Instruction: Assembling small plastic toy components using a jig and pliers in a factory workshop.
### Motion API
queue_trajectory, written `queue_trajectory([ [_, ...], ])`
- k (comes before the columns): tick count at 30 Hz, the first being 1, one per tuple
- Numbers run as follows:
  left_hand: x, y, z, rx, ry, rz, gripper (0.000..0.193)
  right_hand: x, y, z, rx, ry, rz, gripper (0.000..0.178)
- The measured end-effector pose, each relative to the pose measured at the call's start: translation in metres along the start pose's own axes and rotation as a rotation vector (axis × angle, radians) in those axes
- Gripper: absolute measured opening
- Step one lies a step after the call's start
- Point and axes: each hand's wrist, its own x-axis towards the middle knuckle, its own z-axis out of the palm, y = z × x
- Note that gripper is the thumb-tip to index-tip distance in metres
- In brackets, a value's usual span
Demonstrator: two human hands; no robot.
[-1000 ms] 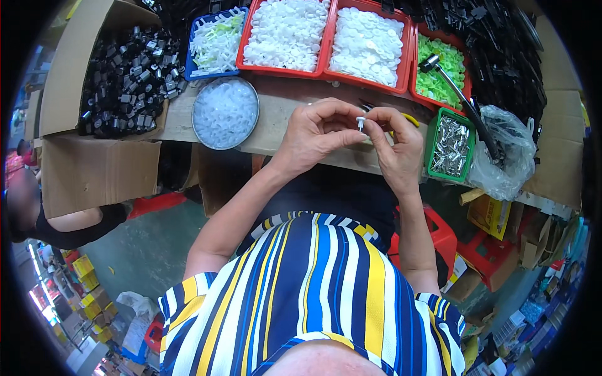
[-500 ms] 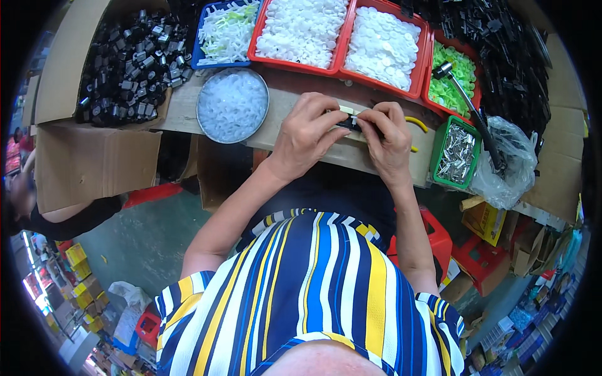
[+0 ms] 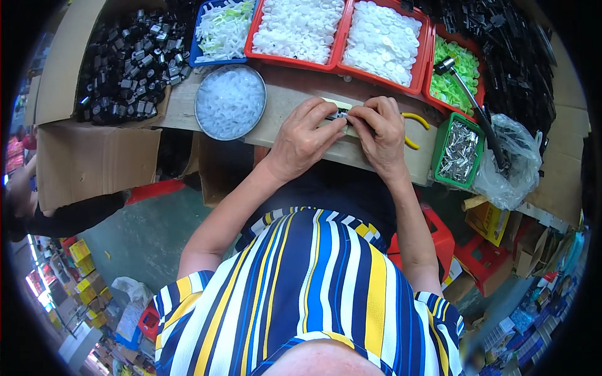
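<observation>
Over the near edge of the workbench [image 3: 276, 103], my left hand [image 3: 305, 139] pinches a small dark part with a shiny metal bit [image 3: 341, 114]. My right hand [image 3: 380, 135] is closed at the same part, thumb and fingertips pressed together against its right end. Whether a separate tiny piece sits in the right fingertips is hidden. Just beyond the fingers lies a pale yellow block or strip [image 3: 337, 102] on the bench. Pliers with yellow handles [image 3: 415, 120] rest beside my right hand, partly covered by it.
Around the bench stand a round bowl of translucent pieces [image 3: 230, 102], red trays of white parts [image 3: 347, 59], a blue tray [image 3: 193, 52], a green bin of metal pieces [image 3: 441, 149], a ratchet wrench [image 3: 470, 97], a plastic bag [image 3: 515, 163] and a carton of black parts [image 3: 56, 94].
Both hands stay at the part, with the right fingertips drawn slightly closer to the left ones. A whitish bit seen between them earlier is now hidden. More of the pliers' handles shows.
</observation>
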Motion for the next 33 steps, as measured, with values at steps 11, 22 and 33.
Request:
queue_trajectory([
  [11, 0.003, 0.002, 0.001, 0.020, 0.013, 0.008, 0.021, 0.002, -0.003, -0.006, 0.014, -0.035, 0.070, 0.012],
  [22, 0.066, -0.010, -0.008, -0.053, 0.062, 0.066, 0.013, -0.051, 0.036, -0.139, -0.574, 0.163, 0.324, 0.011],
  [33, 0.141, -0.038, 0.034, 0.211, -0.270, 0.094, 0.009, -0.060, 0.043, -0.145, -0.443, 0.124, 0.500, 0.007],
])
